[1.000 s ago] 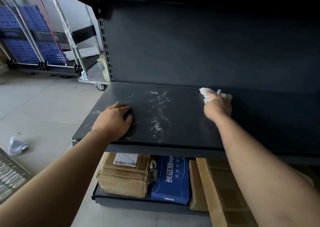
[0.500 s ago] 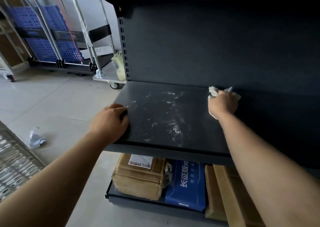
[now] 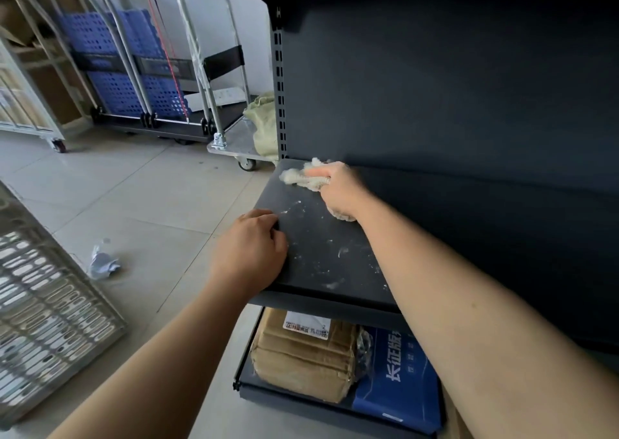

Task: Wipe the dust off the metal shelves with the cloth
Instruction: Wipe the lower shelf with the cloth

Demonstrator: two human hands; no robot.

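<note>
A dark grey metal shelf (image 3: 321,264) runs across the middle of the view, streaked with white dust near its left end. My right hand (image 3: 338,189) grips a white cloth (image 3: 296,175) and presses it on the shelf at the back left corner, against the dark back panel. The cloth sticks out to the left of the fingers and a bit shows under the wrist. My left hand (image 3: 249,251) rests on the shelf's left front corner, fingers curled over its edge.
Below, a lower shelf (image 3: 268,395) holds a taped brown parcel (image 3: 301,358) and a blue box (image 3: 402,381). Left of the unit are a slotted upright (image 3: 279,80), platform trolleys (image 3: 214,70) with blue crates, a wire rack (image 3: 43,301) and crumpled paper (image 3: 104,264) on the tiled floor.
My right hand has swept the cloth leftward along the back of the shelf to its left corner. The view has shifted left. My left hand stays on the front corner.
</note>
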